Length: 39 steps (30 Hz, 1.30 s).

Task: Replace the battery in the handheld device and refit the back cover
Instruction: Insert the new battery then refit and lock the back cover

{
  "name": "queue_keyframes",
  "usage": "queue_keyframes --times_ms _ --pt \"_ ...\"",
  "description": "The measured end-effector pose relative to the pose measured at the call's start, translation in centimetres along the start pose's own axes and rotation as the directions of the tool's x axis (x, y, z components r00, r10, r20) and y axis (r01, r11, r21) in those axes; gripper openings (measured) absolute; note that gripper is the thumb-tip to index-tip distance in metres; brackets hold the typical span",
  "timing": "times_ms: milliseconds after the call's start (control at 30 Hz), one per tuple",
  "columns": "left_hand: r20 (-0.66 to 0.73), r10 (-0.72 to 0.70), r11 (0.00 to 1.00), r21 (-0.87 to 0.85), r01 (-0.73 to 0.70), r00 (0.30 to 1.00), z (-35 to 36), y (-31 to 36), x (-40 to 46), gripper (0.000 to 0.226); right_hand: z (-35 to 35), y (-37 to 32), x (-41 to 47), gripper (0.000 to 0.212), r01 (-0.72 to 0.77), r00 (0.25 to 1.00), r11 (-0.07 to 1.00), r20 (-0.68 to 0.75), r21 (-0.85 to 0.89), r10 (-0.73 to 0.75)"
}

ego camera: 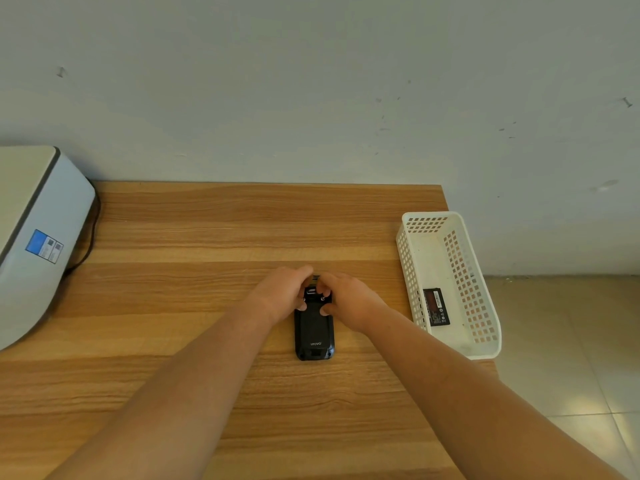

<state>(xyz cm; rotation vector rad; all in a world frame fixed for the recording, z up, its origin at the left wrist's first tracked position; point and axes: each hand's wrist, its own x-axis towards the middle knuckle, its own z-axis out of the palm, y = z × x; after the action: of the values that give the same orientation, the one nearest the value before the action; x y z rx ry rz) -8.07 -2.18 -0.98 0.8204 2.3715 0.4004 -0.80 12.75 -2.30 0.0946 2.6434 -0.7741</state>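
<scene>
head view: black handheld device [313, 332] lies back-up, both hands' grips clamped on its far end

Head camera looks forward and down over the table [207, 237].

My left hand [282, 294] and right hand [348, 299] cover the device's [313, 336] far end, so what my fingertips touch there is hidden. The battery [435, 306] label is too small to read. The printer [31, 237] runs off the left edge.
</scene>
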Motion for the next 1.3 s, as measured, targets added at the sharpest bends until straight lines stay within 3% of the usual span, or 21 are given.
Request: queue_keyframes --times_ms 200,600,1300 --pt "-0.012 -0.028 0.999 -0.044 0.028 1.0 0.0 -0.2 -0.4 0.026 0.0 -0.1 0.0 0.036 0.021 1.0 1.0 -0.018 -0.012 -0.021" --pt "-0.118 -0.024 0.995 -0.103 0.012 0.993 0.9 -0.3 -1.5 0.034 -0.2 -0.4 0.4 0.041 -0.043 0.999 0.999 0.028 -0.014 0.044" --pt "-0.167 -0.079 0.987 -0.152 0.053 0.983 1.9 -0.4 -1.8 0.031 0.0 -0.9 0.6 0.037 -0.084 0.996 0.993 0.036 -0.078 0.087"
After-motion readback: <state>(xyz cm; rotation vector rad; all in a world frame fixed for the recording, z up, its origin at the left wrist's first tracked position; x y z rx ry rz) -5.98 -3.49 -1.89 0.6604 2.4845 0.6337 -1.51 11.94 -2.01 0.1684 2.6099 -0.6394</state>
